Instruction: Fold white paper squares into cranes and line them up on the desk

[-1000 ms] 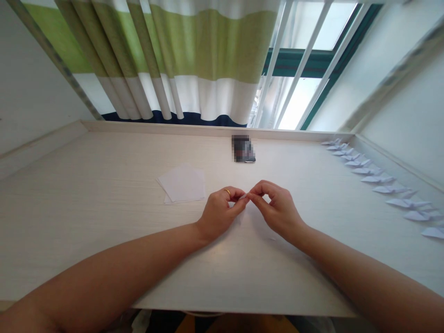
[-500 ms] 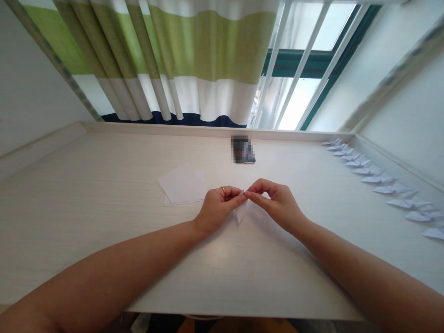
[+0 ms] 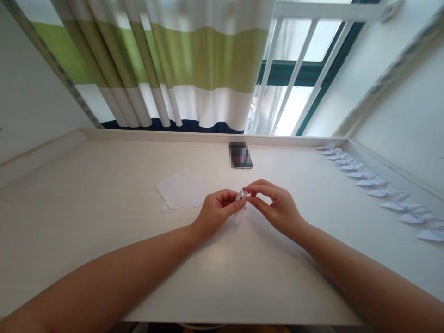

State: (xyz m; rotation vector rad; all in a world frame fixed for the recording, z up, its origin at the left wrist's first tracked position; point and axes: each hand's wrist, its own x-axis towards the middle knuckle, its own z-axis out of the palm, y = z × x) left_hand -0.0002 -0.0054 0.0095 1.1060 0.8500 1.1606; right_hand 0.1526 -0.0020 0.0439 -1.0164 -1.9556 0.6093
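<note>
Between my two hands, above the middle of the table, is a small piece of folded white paper, its lower point hanging down. My left hand, with a ring on one finger, pinches the paper between thumb and fingers. From the other side my right hand has thumb and fingertips closed at the paper's upper end. The fingers partly hide the folds. Just left of my left hand lie a few flat sheets of white paper, loosely overlapped.
Along the table's right side runs a row of several folded white paper cranes. A dark phone, its screen blurred out, lies near the back ledge. Behind stand a striped curtain and a window with white bars.
The folded paper has turned and its upper end now stands apart in two parts. My right fingers have shifted on it. The whole view has tilted slightly upward.
</note>
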